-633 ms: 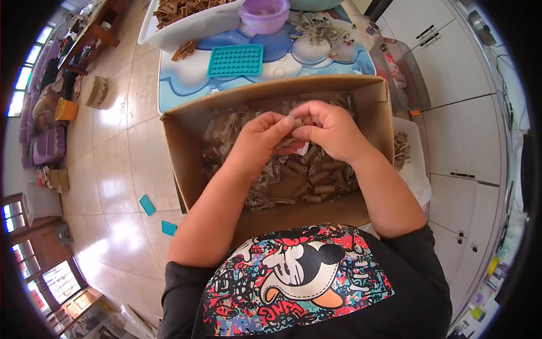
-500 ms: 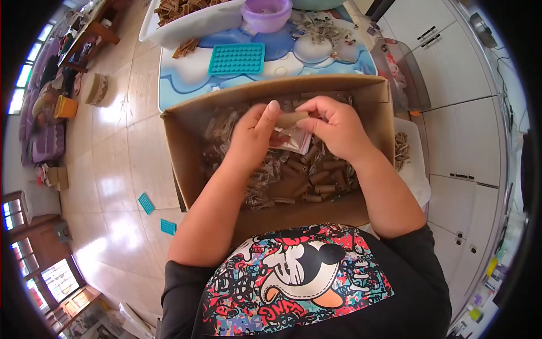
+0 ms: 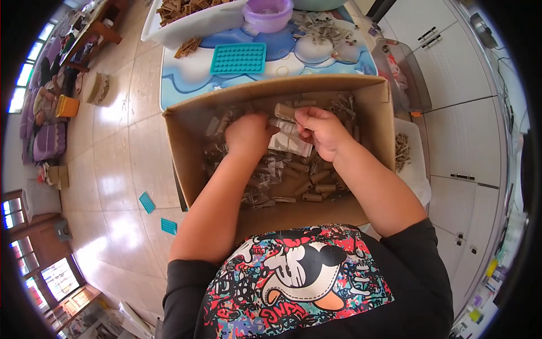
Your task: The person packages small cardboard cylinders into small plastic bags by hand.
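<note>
A large open cardboard box [image 3: 282, 217] sits before me, holding many short brown tubes [image 3: 314, 198] and pieces of clear plastic wrapping [image 3: 265, 175]. My right hand [image 3: 323, 133] is closed, pinching a short brown cardboard-like tube [image 3: 284, 112] between thumb and fingers above the box. To its left, my left hand [image 3: 248, 135] is lowered over the wrapped pieces, back up, its fingers mostly hidden. Its thumb is beside a stack of clear plastic bags [image 3: 289, 141] lying between the two hands.
Beyond the box, a blue cloud-patterned table [image 3: 186, 73] carries a teal bead-like mold tray [image 3: 238, 58], a white bin of brown pieces [image 3: 186, 31], a purple bowl [image 3: 267, 16] and small clear packets [image 3: 324, 31]. A white tub [image 3: 416, 169] stands right; teal trays [image 3: 147, 202] lie on the floor.
My hands have moved apart. The left went down and left, its thumb no longer raised. The right keeps the tube, now tilted, and the bags between them show more fully.
</note>
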Demonstrator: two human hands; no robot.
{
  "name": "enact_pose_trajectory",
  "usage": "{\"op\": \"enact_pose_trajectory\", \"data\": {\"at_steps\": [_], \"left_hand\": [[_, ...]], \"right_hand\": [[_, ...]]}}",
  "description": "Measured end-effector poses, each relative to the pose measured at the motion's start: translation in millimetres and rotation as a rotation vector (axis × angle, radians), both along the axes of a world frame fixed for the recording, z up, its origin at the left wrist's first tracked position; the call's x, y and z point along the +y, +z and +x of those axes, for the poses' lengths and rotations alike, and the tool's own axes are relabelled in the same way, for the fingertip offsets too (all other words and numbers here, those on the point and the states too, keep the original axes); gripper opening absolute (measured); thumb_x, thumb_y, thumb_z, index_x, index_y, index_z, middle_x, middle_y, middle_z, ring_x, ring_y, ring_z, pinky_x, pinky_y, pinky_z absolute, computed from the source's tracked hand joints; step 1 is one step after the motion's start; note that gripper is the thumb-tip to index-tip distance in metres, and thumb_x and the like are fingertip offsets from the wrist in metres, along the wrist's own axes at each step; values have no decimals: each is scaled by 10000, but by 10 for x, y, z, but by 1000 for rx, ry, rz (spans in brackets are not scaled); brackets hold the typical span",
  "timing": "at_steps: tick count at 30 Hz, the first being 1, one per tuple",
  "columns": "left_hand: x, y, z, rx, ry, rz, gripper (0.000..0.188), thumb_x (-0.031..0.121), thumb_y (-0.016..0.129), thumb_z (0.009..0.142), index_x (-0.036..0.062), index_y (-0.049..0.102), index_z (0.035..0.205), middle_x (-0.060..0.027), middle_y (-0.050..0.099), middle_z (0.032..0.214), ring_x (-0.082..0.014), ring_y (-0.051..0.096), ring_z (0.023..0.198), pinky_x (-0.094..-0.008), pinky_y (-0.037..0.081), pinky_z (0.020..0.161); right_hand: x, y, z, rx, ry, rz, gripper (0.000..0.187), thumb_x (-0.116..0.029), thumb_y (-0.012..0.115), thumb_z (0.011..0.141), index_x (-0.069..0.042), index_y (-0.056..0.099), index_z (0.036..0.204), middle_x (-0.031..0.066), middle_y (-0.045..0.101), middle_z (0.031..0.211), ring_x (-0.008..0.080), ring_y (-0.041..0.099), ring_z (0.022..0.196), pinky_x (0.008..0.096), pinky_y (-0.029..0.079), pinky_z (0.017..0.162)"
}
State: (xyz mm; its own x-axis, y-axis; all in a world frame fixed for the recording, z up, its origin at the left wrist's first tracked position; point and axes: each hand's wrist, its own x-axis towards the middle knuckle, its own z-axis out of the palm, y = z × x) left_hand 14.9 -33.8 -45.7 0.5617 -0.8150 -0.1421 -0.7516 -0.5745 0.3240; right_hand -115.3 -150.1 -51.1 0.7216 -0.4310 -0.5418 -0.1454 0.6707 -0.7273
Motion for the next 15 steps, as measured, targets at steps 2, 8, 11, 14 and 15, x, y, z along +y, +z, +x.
{"op": "enact_pose_trajectory", "data": {"at_steps": [2, 8, 11, 14, 15], "left_hand": [[38, -16, 21, 48, 24, -65, 243, 341, 648, 720, 102, 649, 768, -106, 624, 774, -299, 598, 723, -404, 462, 617], [81, 123, 59, 26, 17, -119, 169, 263, 557, 782, 117, 643, 781, -124, 630, 772, -321, 603, 744, -426, 472, 628], [124, 259, 145, -56, 23, -177, 159, 232, 539, 789, 115, 645, 807, -130, 630, 768, -332, 602, 737, -423, 471, 647], [165, 491, 242, 238, 223, -375, 129, 142, 597, 779, 38, 641, 842, -109, 633, 728, -218, 608, 659, -319, 475, 606], [167, 582, 255, 456, 309, -416, 138, 121, 637, 773, -1, 635, 837, -78, 627, 686, -143, 594, 600, -264, 469, 564]], "right_hand": [[3, 9, 6, 23, 6, -2, 136, -176, 622, 825, -78, 584, 910, -27, 536, 697, 64, 413, 600, 197, 342, 574], [0, 89, -20, -141, 47, 12, 136, -176, 613, 834, -75, 586, 921, -31, 539, 702, 66, 445, 623, 205, 370, 596], [25, 66, 7, 5, 15, -37, 152, -170, 609, 836, -67, 574, 942, -22, 539, 701, 59, 457, 634, 204, 375, 588], [26, 143, 17, 59, -21, -52, 178, -163, 615, 830, -58, 565, 966, -12, 542, 712, 56, 464, 633, 192, 373, 577], [3, 156, 1, -4, -47, -127, 186, -150, 616, 829, -44, 563, 972, -5, 552, 729, 57, 481, 651, 190, 386, 588]]}}
